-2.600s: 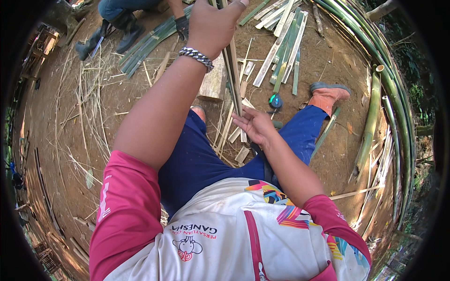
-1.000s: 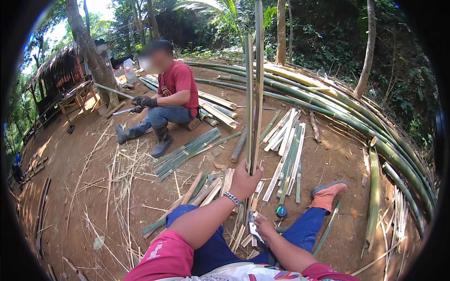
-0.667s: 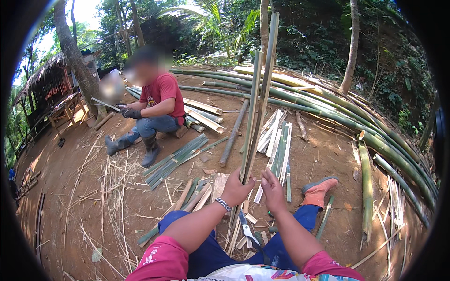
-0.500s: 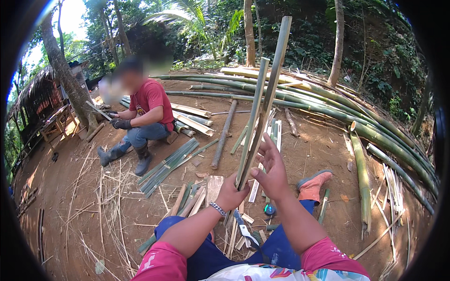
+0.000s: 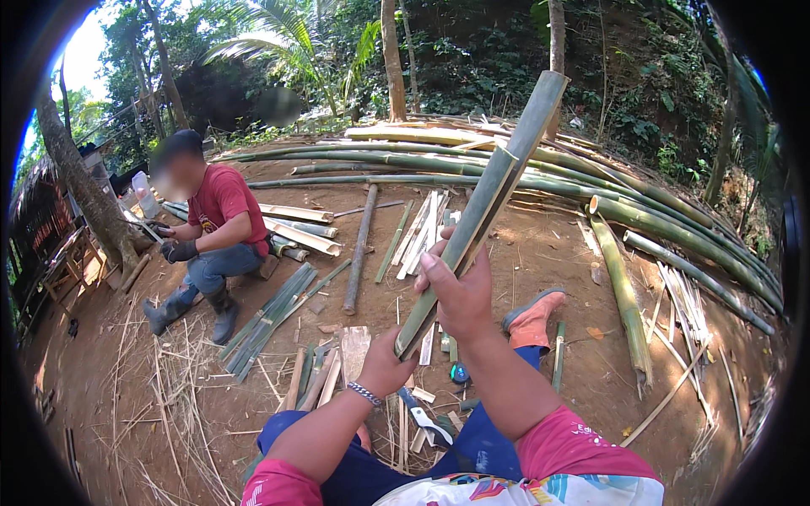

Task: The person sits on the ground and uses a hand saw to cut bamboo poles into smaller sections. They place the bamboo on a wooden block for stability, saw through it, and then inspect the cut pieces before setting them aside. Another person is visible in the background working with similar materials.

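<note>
Split lengths of green bamboo [image 5: 525, 131] slant up and away to the right from my hands, lying one against the other. My left hand [image 5: 386, 364], with a chain bracelet at the wrist, is closed round their lower end. Higher up, my right hand [image 5: 462, 288] wraps the bamboo with its thumb across the green outer face. Below my hands, between my legs, lies a hand tool [image 5: 419, 413] in blue, white and black. A small round black and turquoise thing [image 5: 458, 373] rests on the ground beside it.
At the left a person [image 5: 224, 207] in a red shirt, gloves and boots squats, holding a thin piece. Flat green bamboo strips [image 5: 274, 316] lie ahead of that person. Long bamboo poles [image 5: 405, 160] curve across the back and right. A wooden pole [image 5: 361, 249] lies mid-ground.
The bamboo lengths have turned and come together, their broad green side now showing. My right hand has moved left and its fingers have closed round them. The view has swung right.
</note>
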Tool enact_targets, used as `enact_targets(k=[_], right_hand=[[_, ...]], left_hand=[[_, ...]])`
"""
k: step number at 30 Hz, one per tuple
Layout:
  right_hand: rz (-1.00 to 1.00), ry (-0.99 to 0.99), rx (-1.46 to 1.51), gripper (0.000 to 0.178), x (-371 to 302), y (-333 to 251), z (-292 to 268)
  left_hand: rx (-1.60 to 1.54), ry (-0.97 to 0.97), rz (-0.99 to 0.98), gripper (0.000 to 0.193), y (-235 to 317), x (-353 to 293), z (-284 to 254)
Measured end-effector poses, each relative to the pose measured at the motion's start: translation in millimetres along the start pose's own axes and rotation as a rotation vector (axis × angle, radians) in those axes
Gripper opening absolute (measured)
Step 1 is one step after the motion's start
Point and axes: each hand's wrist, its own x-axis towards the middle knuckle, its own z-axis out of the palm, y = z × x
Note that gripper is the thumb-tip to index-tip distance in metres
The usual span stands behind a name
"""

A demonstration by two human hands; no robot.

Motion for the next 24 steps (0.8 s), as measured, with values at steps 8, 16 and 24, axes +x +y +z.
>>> enact_targets(k=[8, 16, 24], right_hand=[[-0.025, 0.020, 0.099, 0.036, -2.3, 6.2, -13.2], [-0.073, 0.048, 0.179, 0.036, -4.7, 8.1, -17.0], [-0.059, 0.091, 0.092, 0.029, -12.1, 18.0, -38.1]], left_hand=[[0.103, 0.019, 0.042, 0.037, -4.0, 2.0, 4.5], [0.163, 0.039, 0.076, 0.034, 2.4, 4.9, 2.3], [0.192, -0.019, 0.069, 0.028, 9.1, 4.8, 11.6]])
